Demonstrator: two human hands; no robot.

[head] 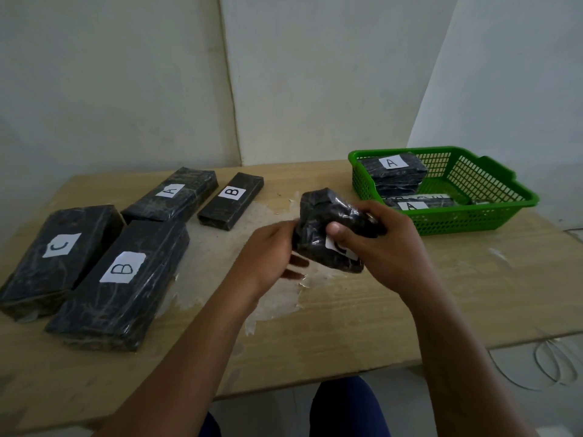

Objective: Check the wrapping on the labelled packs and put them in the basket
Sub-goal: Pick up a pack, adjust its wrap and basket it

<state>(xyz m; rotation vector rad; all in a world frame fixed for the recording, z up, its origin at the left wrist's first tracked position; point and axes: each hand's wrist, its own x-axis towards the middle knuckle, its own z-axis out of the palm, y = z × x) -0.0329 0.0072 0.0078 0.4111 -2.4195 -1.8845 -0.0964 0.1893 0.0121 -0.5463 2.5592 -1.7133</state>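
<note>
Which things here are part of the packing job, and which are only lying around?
Part of the job:
- held pack, in the left hand and right hand
- four labelled packs on the table: C, large B, A, small B
- green basket, A packs inside

Lying about:
- thin wire beside the table

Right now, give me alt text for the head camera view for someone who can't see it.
Two bare hands, left hand and right hand, hold a black plastic-wrapped pack above a worn wooden table. Four more labelled black packs, C, B, A and B, lie at left; a green plastic basket at right already holds packs.
</note>
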